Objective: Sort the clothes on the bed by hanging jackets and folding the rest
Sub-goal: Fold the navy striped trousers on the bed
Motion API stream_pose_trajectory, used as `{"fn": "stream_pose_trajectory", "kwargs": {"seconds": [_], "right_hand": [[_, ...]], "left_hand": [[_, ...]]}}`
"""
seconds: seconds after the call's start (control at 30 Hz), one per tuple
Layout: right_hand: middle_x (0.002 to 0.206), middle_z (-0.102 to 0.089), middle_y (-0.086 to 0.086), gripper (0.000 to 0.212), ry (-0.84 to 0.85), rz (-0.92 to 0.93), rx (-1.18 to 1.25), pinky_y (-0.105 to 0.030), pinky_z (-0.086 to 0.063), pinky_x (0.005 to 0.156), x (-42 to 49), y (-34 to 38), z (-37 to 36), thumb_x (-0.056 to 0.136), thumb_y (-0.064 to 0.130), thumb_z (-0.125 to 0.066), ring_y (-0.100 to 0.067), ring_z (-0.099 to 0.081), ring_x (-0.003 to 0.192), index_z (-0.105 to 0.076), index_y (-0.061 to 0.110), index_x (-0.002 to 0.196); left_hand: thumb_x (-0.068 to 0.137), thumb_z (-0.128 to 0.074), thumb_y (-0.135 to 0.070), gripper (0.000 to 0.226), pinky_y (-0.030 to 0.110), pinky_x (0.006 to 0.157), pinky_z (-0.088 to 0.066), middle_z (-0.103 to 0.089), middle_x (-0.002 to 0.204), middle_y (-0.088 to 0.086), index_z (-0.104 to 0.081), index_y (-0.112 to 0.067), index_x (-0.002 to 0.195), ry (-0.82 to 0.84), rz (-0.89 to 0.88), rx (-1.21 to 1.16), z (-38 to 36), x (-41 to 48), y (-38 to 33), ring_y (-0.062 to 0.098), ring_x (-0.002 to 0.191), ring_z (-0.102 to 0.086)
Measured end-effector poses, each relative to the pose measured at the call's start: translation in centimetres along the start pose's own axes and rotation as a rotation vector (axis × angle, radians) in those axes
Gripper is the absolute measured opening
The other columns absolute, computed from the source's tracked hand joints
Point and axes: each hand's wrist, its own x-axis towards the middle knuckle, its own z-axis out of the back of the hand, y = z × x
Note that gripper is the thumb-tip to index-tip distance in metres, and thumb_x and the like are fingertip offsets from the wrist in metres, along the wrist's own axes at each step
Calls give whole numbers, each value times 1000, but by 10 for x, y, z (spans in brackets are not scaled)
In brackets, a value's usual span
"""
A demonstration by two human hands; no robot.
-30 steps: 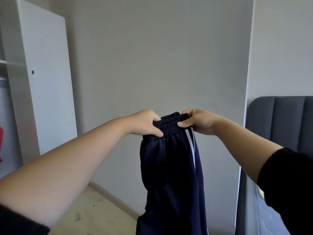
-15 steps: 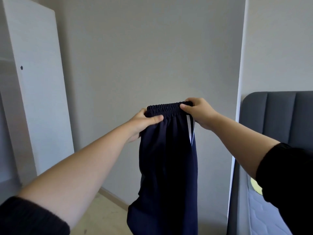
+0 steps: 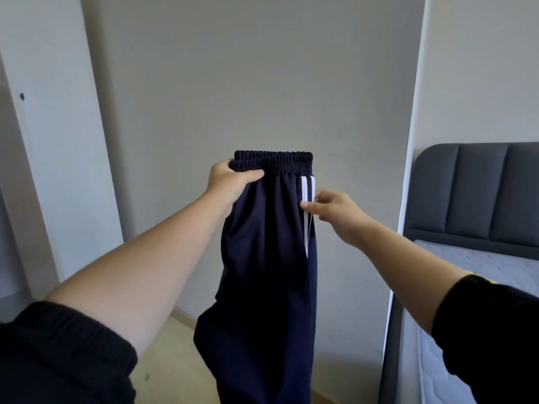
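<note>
Head view: left hand (image 3: 230,182) clamped on waistband (image 3: 274,161) of navy track pants (image 3: 262,258) hung full length, right hand (image 3: 332,211) pinching striped side seam (image 3: 307,188), probably squaring legs for folding.

The track pants (image 3: 262,258) are dark navy, with two white stripes (image 3: 308,186) down the right side below a gathered navy waistband (image 3: 274,161). Both sleeves (image 3: 64,360) are black. The headboard (image 3: 472,193) is charcoal grey in vertical panels, and the mattress (image 3: 481,263) is pale grey with a quilted pattern. The wall (image 3: 262,68) is light grey, the wardrobe door (image 3: 58,141) white, and the floor (image 3: 169,374) beige.
</note>
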Motion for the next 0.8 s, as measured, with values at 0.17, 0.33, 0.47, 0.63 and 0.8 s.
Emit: {"fn": "stream_pose_trajectory", "kwargs": {"seconds": [0.17, 0.33, 0.47, 0.63, 0.8], "right_hand": [[77, -69, 13, 10, 172, -154, -247, -14, -41, 60, -5, -20, -11, 82, 19, -75, -3, -60, 72, -67, 24, 78], [94, -72, -3, 19, 100, -233, 30, -32, -56, 77, -3, -30, -8, 92, 21, -63, -18, -69, 85, -65, 9, 106], [81, -67, 0, 16, 286, -381, -456, -22, -52, 56, -11, -41, -15, 91, 21, -64, -11, -63, 63, -62, 10, 102], [125, -62, -6, 39, 199, -163, -120, -38, -47, 100, -4, -23, -12, 89, 24, -67, -19, -61, 112, -53, 15, 124], [133, -58, -10, 53, 384, -24, 270, -38, -48, 99, 4, 15, -10, 88, 23, -63, -26, -57, 120, -46, 9, 136]], "left_hand": [[71, -80, -7, 19, 24, 67, -54, -72, 81, -5, -68, -19, 79, -38, -11, 48, 11, 6, 0, 11, 75, -70], [72, -79, -5, 21, 24, 70, -54, -71, 82, -7, -66, -21, 79, -93, -49, 78, 28, 12, -4, 10, 78, -68], [73, -78, -6, 21, 27, 74, -55, -72, 87, -4, -67, -20, 84, -1, -55, 138, 26, 8, -5, 12, 81, -69], [74, -79, -8, 22, 28, 74, -54, -72, 90, -5, -67, -21, 88, 101, -54, 189, 24, 6, -4, 13, 84, -69], [79, -75, -8, 20, 27, 75, -54, -73, 92, -5, -68, -22, 92, 306, -13, 221, 17, 3, -6, 11, 85, -71]]}}
